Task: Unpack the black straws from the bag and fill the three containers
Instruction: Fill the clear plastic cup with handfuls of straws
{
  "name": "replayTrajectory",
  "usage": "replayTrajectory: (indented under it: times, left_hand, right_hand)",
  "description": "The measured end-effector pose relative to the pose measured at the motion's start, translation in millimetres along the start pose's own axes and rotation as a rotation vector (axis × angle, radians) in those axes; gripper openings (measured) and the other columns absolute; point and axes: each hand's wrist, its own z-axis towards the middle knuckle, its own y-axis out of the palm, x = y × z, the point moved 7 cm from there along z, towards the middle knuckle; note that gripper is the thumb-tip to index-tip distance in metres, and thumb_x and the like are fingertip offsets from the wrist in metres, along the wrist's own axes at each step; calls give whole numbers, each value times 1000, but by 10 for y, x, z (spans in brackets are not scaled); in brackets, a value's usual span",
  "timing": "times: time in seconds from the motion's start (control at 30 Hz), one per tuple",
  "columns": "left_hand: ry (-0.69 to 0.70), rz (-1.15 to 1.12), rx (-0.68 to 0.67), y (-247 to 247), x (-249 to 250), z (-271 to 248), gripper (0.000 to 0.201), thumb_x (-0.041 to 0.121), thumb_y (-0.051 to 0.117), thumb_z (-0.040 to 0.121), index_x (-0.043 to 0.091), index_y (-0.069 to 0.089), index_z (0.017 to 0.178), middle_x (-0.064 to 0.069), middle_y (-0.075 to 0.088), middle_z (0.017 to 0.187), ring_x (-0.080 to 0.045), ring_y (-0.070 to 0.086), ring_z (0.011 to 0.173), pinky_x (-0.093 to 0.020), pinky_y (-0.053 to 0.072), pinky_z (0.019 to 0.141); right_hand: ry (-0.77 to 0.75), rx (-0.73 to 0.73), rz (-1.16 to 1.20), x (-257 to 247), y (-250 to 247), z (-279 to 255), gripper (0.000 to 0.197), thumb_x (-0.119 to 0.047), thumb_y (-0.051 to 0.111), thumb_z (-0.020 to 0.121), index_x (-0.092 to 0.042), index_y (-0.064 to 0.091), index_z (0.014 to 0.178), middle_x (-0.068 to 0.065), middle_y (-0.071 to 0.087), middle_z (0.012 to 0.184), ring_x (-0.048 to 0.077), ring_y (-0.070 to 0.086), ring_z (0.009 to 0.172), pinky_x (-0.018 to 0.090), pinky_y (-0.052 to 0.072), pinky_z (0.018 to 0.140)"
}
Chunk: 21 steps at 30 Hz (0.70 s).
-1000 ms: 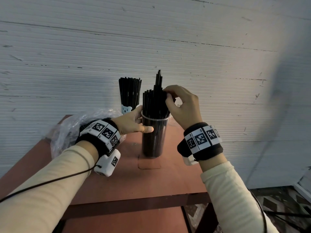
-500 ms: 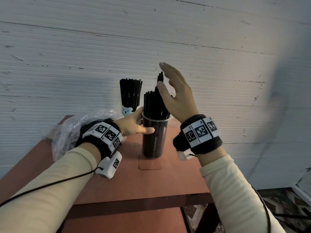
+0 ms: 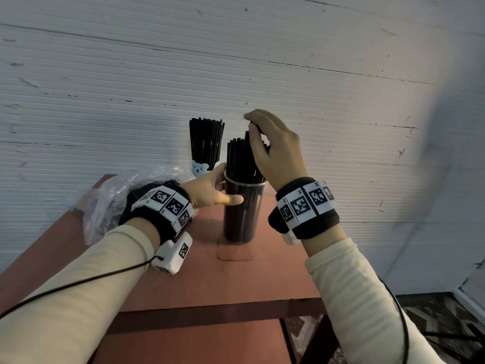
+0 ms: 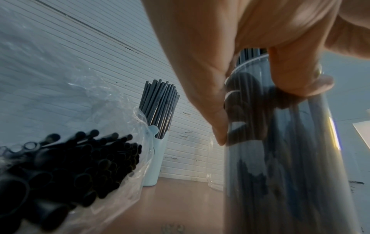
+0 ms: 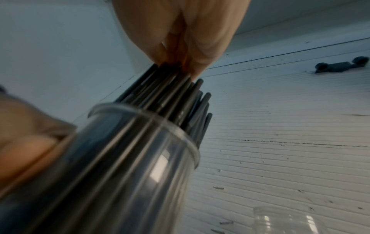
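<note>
Straws (image 3: 237, 156) stand packed in a clear cup (image 3: 242, 214) on the red table (image 3: 236, 279). The left hand (image 3: 210, 191) grasps the cup near its rim. The right hand (image 3: 275, 148) has its fingertips (image 5: 197, 69) on the tallest straw tops; whether it pinches them I cannot tell. Behind stands a full blue cup (image 3: 200, 168), left of it the bag (image 3: 110, 203) with more straws, and an empty cup (image 5: 288, 221) is near

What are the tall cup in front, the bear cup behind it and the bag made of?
Tall cup: clear, glossy, probably plastic; the straws show through it and it reflects light. Bear cup: opaque pale blue, smooth, likely plastic. Bag: thin, crinkled clear plastic film with shiny creases.
</note>
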Motion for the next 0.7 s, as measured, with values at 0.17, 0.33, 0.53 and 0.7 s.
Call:
replayTrajectory:
  times: [0.17, 0.33, 0.53, 0.7]
  left_hand:
    - [6, -1, -2, -3, -9, 7, 74, -8, 68, 82, 22, 36, 141, 7, 53, 136, -1, 51, 125, -20, 41, 101]
    - [0, -14, 17, -10, -6, 3, 69, -8, 68, 82, 26, 39, 135, 11, 57, 127, 9, 56, 113, -10, 46, 89]
    - [-24, -7, 7, -22, -33, 8, 80, 5, 75, 76, 22, 35, 142, 7, 56, 130, -8, 52, 125, -31, 40, 108]
    - [-20, 18, 33, -21, -47, 8, 71, 11, 76, 73, 24, 40, 133, 9, 58, 123, -13, 53, 127, -32, 40, 108]
  right_hand:
    - [5, -14, 12, -23, 35, -114, 23, -5, 50, 95, -1, 68, 109, 7, 68, 112, 14, 63, 105, 15, 46, 94]
    - [36, -15, 29, -54, 102, -178, 22, -11, 53, 95, -2, 68, 107, 5, 68, 109, 13, 63, 98, 18, 49, 89]
    - [4, -29, -17, -87, 176, -259, 18, -11, 57, 93, -2, 71, 100, 5, 69, 107, 20, 64, 99, 27, 50, 91]
    - [-23, -107, -95, -106, 159, -276, 28, -11, 58, 92, -5, 66, 118, 8, 62, 127, 23, 55, 120, 23, 39, 104]
